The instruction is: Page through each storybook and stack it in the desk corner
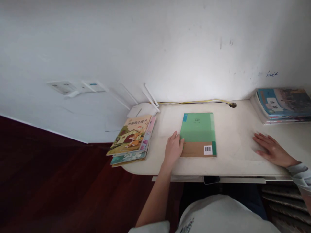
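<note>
From where I stand, the pale wall (189, 48) takes up most of the view, above a dark red floor (97, 187) off to the left. Against the wall is a white desk (233, 139) with a rounded left corner, and a person in a light shirt (225, 215) is close up to its near edge. A pile of picture books (133, 136) fans out unevenly at the desk's left end, partly over the edge, and a neater stack of books (283, 105) sits at the far right. Between the two piles, lying flat, is a thin green-and-brown book (199, 132). A white router (141, 109) with upright antennas stands behind the picture books. The left hand (173, 149) is at the thin book's left edge, thumb against it; I can't tell whether it pinches the cover. The right hand (273, 150) lies palm down on the desk, well apart from the book, fingers stretched out, holding nothing. A yellow cable (191, 102) runs along the wall to a small round hole (233, 105), and the book's lower right carries a barcode label (208, 149).
</note>
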Tool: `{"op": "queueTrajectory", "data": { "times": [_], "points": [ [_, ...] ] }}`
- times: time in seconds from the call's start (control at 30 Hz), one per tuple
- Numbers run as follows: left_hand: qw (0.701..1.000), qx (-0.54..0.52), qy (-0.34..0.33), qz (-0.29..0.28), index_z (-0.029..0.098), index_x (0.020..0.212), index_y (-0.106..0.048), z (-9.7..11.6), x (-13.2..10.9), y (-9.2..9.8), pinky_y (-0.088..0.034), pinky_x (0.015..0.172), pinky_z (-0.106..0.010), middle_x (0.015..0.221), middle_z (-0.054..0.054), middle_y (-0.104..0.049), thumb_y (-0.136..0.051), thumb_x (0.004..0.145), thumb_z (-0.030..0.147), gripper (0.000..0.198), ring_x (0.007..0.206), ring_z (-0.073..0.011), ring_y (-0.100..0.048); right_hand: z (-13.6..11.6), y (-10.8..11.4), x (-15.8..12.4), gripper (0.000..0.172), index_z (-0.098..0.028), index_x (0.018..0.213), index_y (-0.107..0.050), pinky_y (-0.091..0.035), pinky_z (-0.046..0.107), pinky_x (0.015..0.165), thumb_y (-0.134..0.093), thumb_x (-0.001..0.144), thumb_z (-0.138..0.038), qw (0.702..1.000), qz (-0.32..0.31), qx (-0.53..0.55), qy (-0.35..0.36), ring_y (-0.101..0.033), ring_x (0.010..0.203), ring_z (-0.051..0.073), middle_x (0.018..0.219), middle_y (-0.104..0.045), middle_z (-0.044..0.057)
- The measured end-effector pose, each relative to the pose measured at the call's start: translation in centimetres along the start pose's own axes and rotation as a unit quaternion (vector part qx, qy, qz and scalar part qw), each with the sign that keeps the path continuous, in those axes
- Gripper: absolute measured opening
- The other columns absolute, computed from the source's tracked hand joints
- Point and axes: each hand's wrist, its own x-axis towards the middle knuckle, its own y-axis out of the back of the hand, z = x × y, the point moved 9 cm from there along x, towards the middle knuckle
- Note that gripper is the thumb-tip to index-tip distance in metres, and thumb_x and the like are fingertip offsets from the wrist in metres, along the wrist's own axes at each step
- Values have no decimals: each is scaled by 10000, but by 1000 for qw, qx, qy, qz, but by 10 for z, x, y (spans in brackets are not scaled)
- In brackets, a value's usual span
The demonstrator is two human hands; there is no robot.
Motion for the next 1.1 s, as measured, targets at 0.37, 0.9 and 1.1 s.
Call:
{"op": "queueTrajectory", "data": {
  "times": [0.37, 0.9, 1.1],
  "points": [
    [978, -175, 112, 28, 188, 995, -606, -2, -14, 26, -469, 703, -298, 674, 0, -655, -562, 759, 333, 281, 670, -176, -642, -1, 3, 0, 650, -336, 1432, -306, -233, 524, 1093, -424, 847, -592, 1000, 7, 5, -5, -294, 1355, 283, 1470, -356, 44],
    [950, -295, -62, -81, 190, 1387, -372, 57, -37, 21, -366, 1054, -388, 1445, -102, -403, -450, 876, 445, 577, 1311, -251, -397, 1, 2, 0, 625, -297, 1416, -352, -233, 514, 1092, -428, 857, -565, 1000, 1, -1, -2, -297, 1358, 280, 1466, -365, 62],
    [947, -248, -174, -111, 278, 1475, 29, 113, -46, -1, -219, 1134, -453, 1565, -71, -25, -457, 902, 381, 758, 1419, -267, -91, -28, 14, 11, 543, -168, 1309, -484, -285, 543, 1039, -375, 899, -508, 995, 11, -82, -60, -354, 1325, 293, 1404, -447, 143]
  ]
}}
